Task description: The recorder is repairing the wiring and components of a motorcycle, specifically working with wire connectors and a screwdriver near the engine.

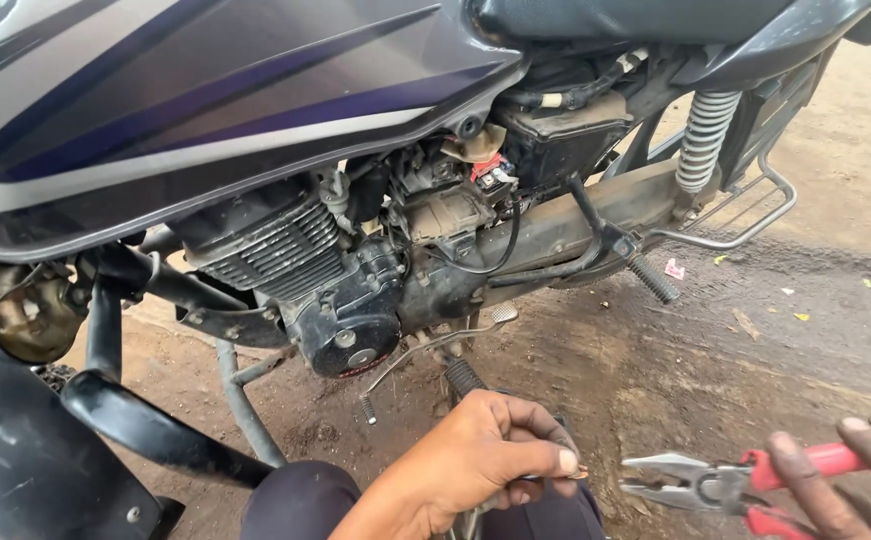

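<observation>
My left hand [475, 455] is low in the middle of what I see, just above my dark knee [300, 500]. The fingers are curled in and my thumb and first finger pinch a tiny shiny piece [577, 471]. It is too small for me to tell what it is. The piece pokes out toward the right, near the pliers.

My right hand [855, 470] comes in at the bottom right corner. I can see only some of it. The fingers are wrapped around the red handles of the pliers [700, 483]. The grey metal nose of the pliers points left, toward my left hand. The nose is open a little, and nothing is between its tips. The pliers and the tiny piece are close, but they do not touch.

Above my hands stands a motorbike [205, 110] with a grey and blue tank. Its black engine [340, 290] is in the middle, with ribs on it and wires around it. A footrest [652, 278] sticks out to the right. A grey spring [703, 135] is near the back. The ground [755, 340] under it all is brown dirt, with little scraps lying on it.
</observation>
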